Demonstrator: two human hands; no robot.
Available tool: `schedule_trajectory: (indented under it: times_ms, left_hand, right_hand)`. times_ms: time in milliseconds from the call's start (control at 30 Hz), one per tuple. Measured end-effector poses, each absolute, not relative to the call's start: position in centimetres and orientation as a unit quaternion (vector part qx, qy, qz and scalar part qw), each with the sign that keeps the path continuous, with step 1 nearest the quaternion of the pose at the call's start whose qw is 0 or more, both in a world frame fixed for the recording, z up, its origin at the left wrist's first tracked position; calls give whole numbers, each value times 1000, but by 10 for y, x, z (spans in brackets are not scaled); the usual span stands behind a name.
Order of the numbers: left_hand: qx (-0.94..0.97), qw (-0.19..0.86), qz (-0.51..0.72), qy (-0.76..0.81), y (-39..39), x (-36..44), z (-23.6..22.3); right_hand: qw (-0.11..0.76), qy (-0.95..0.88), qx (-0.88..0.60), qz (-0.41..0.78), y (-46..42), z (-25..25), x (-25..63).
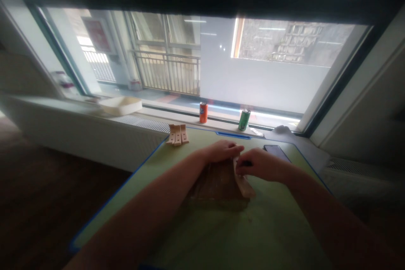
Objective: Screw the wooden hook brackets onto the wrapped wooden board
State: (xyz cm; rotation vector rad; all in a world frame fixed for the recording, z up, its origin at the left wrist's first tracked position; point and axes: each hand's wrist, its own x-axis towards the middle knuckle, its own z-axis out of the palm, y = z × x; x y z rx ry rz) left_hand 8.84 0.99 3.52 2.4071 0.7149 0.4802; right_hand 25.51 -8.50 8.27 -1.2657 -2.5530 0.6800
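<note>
Clearly, in the head view, the thing at work is a pale wooden strip (246,187), light tan and smooth-looking, flaring a little towards its near end and running along the right side of a brown piece (213,183). The brown one is wide, flat-faced and streaked with a dull sheen, though blur hides its finer grain. Both lie on the desk (278,228), a green top edged in blue, between the person's forearms.

The left hand (223,151) lies over the far end, fingers stretched forward and thumb side towards the strip; whether it grips or only presses, I cannot tell. The right hand (259,164) has its fingers bent in against the strip; what, if anything, they pinch is too dark to tell.

Counting up: one strip, one brown piece, three light wooden pieces (177,135) with dark holes, side by side at the desk's far left corner, one phone (276,153) near the right hand, and two cans on the sill, one orange (203,112), one green (244,120).
</note>
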Motion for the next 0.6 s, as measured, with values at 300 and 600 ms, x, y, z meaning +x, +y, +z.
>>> schedule_trajectory:
  times_ms: [300, 600]
  left_hand:
    - [916, 329, 63, 221, 22, 90, 20]
    - [913, 346, 59, 208, 21, 91, 21]
  right_hand:
    - [92, -849, -429, 295, -77, 79, 259]
    - [98, -841, -423, 323, -72, 75, 261]
